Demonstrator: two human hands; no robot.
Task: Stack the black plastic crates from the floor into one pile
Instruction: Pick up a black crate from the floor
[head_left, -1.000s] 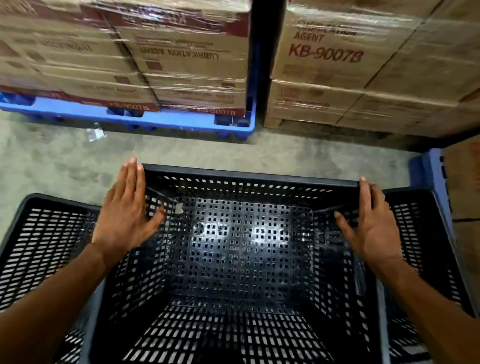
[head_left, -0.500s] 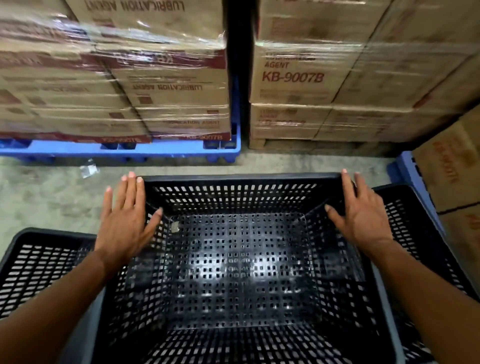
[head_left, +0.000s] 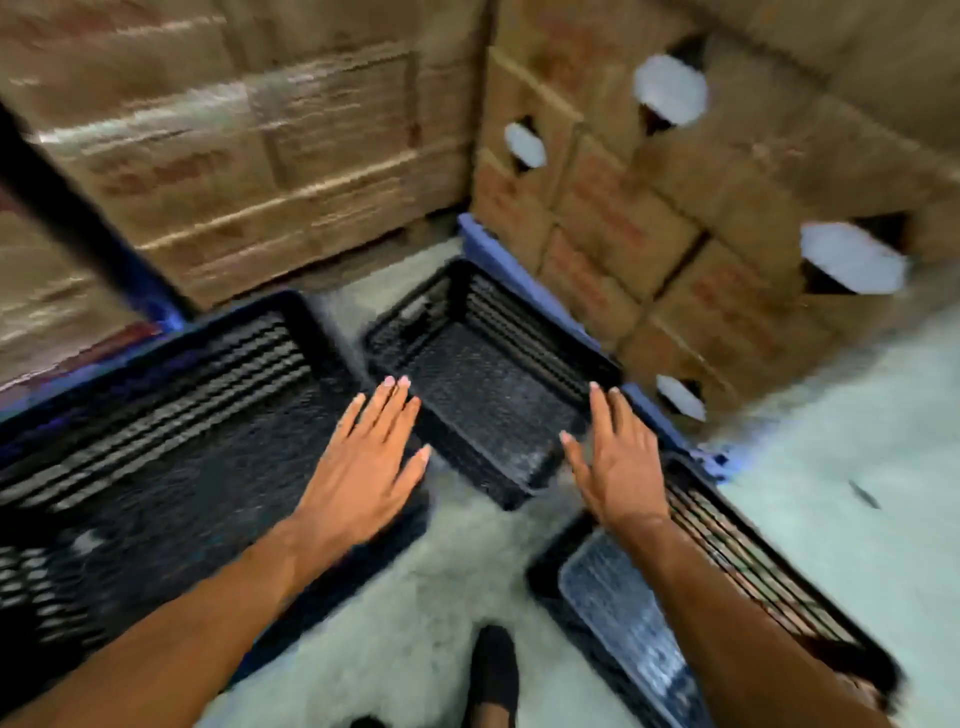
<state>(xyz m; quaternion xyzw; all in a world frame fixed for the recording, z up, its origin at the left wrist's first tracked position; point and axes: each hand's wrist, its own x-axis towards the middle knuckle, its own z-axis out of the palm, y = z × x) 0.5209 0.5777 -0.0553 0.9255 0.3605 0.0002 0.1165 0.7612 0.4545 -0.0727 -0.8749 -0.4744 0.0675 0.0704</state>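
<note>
Between lifts — reaching for the next one. Big left crate (head_left: 171, 431) on the floor, left hand (head_left: 363, 467) flat, fingers straight, empty. Middle crate (head_left: 483, 384) ahead by the cardboard boxes (head_left: 675, 208). Right hand (head_left: 618, 462) spread, empty — right crate (head_left: 727, 587) underneath. Next: grip both rims, probably.

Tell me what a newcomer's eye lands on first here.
Two bare hands, the left hand and right hand, are spread open in mid-frame, holding nothing, reaching towards a small black crate on the floor ahead. A larger black crate fills the left side, another crate lies lower right, and stacked cardboard boxes wall the background.
</note>
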